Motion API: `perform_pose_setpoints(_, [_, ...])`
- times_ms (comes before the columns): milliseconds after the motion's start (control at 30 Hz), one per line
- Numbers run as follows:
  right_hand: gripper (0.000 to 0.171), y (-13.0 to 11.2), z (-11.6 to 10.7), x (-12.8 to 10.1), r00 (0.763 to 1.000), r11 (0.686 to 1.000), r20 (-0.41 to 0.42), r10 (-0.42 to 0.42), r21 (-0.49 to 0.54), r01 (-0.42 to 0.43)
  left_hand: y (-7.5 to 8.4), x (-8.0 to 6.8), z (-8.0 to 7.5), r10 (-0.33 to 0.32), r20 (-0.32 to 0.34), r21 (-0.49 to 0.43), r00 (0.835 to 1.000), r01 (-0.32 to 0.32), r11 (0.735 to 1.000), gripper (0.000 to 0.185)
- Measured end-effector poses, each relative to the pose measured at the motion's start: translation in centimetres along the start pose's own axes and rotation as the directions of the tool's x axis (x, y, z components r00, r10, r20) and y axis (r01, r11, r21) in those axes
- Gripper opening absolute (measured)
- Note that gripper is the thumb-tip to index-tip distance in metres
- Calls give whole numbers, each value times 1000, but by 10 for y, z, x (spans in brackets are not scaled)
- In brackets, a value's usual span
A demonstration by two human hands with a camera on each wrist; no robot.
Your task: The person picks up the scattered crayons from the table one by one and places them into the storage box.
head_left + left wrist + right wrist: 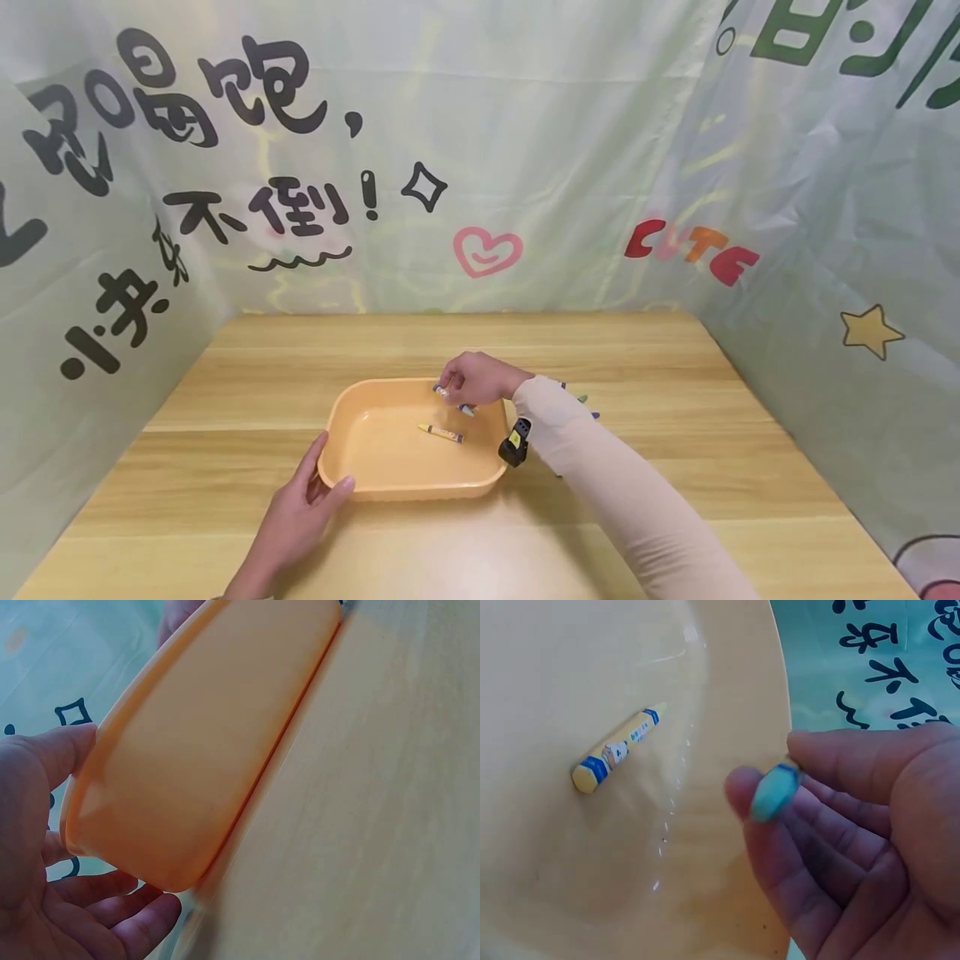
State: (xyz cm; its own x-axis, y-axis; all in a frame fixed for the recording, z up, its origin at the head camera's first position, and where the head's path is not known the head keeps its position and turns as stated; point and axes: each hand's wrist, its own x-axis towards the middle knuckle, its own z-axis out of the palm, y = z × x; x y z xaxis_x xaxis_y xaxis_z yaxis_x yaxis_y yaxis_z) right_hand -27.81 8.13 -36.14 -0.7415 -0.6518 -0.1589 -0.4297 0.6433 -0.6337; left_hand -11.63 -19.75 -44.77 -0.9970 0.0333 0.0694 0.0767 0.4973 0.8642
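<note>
A shallow orange plastic tray stands on the wooden table. My left hand holds its near left corner; the left wrist view shows the thumb on the rim and the other fingers curled at the outer wall. Above the tray's far right part, my right hand pinches a light teal crayon between thumb and fingers. A yellow crayon with blue bands and a printed wrapper lies on the tray's floor, apart from the hand.
More crayons lie on the table to the right of the tray, partly hidden behind my right forearm. A black wrist camera sits on the right sleeve. Printed fabric hangs behind the table and at both sides.
</note>
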Motion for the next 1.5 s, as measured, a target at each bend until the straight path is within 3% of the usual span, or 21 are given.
perform_pose_setpoints(533, [7, -13, 16, 11, 985, 971, 155, 71, -236, -33, 2, 0, -1, 5, 6, -7, 1000, -5, 1000, 82])
perform_pose_setpoints(833, [9, -17, 26, 13, 983, 928, 105, 153, -358, -106, 1, -2, -1, 9, 0, 1, 1000, -9, 1000, 82])
perform_pose_setpoints(1000, [8, -18, 31, 13, 977, 920, 74, 198, -358, -159, 0, -3, -1, 8, 4, 0, 1000, -8, 1000, 82])
perform_pose_setpoints(1367, [15, -19, 35, 13, 979, 893, 63, 192, -424, -147, 1, -3, -1, 9, 9, -12, 1000, -9, 1000, 83])
perform_pose_setpoints(1500, [13, -19, 33, 9, 976, 906, 72, 205, -391, -162, 1, -2, 1, 8, 13, -13, 1000, -8, 1000, 83])
